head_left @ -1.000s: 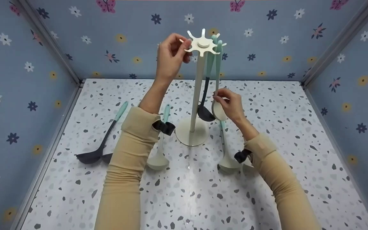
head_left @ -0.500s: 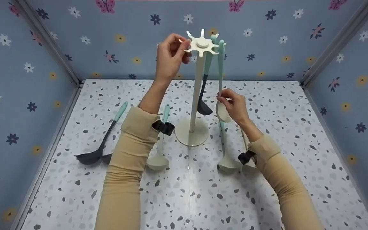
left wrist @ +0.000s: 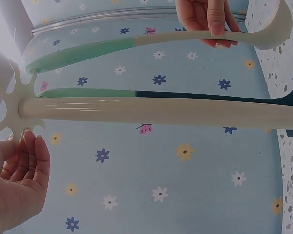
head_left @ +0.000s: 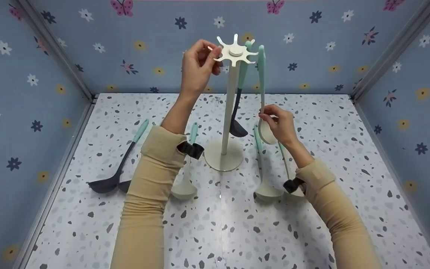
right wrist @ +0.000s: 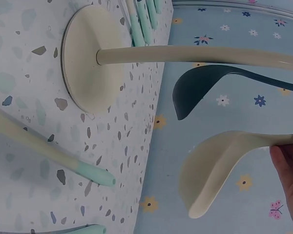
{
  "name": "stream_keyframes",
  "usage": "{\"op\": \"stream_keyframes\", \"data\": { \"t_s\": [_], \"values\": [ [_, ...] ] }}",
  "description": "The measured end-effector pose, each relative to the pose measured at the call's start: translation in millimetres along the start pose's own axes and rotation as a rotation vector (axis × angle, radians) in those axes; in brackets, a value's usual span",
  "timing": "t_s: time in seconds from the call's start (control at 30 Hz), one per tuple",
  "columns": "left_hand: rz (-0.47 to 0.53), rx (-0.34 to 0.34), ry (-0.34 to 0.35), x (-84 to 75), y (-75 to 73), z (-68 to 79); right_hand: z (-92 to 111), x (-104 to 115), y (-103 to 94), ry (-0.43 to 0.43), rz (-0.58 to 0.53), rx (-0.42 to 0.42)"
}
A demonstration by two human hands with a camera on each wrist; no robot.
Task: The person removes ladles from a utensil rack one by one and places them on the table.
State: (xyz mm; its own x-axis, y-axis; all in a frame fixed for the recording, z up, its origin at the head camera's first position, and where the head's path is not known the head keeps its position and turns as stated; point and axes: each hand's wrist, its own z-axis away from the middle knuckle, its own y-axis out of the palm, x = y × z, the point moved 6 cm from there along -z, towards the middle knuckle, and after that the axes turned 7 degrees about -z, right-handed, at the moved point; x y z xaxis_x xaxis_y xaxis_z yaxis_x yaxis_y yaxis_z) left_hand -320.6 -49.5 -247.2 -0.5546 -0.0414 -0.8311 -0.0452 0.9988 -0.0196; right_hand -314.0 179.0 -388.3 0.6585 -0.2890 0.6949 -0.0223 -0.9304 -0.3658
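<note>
My left hand pinches a prong at the top of the cream utensil stand, thumb and fingers curled at its left side. My right hand pinches a cream ladle low on its stem, just above the bowl. That ladle hangs bowl down, and its mint handle top is right beside the tip of a right-hand prong. Behind it, a black ladle with a mint handle hangs from the stand. The left wrist view shows the right fingers on the cream stem.
On the speckled table, a black ladle lies at left, partly overlapping another dark bowl by my sleeve. One cream ladle lies left of the round base; two more, one a cream ladle, lie right. Flowered walls enclose the table.
My right hand has moved right with the cream ladle, whose handle top has shifted outward from between the prongs to beside a prong tip. The hanging black ladle has swung slightly. My left hand stays put.
</note>
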Motion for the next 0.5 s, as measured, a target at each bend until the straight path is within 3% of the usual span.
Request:
{"op": "stream_keyframes", "data": {
  "t_s": [0.3, 0.5],
  "values": [
    [0.0, -0.005, 0.0, 0.3, -0.5, 0.6, 8, -1, -17.1, 0.001, 0.034, -0.035],
    [0.01, -0.008, -0.007, 0.6, 0.2, 0.2, 17, -13, -35.0, 0.096, 0.103, -0.064]
  ]
}}
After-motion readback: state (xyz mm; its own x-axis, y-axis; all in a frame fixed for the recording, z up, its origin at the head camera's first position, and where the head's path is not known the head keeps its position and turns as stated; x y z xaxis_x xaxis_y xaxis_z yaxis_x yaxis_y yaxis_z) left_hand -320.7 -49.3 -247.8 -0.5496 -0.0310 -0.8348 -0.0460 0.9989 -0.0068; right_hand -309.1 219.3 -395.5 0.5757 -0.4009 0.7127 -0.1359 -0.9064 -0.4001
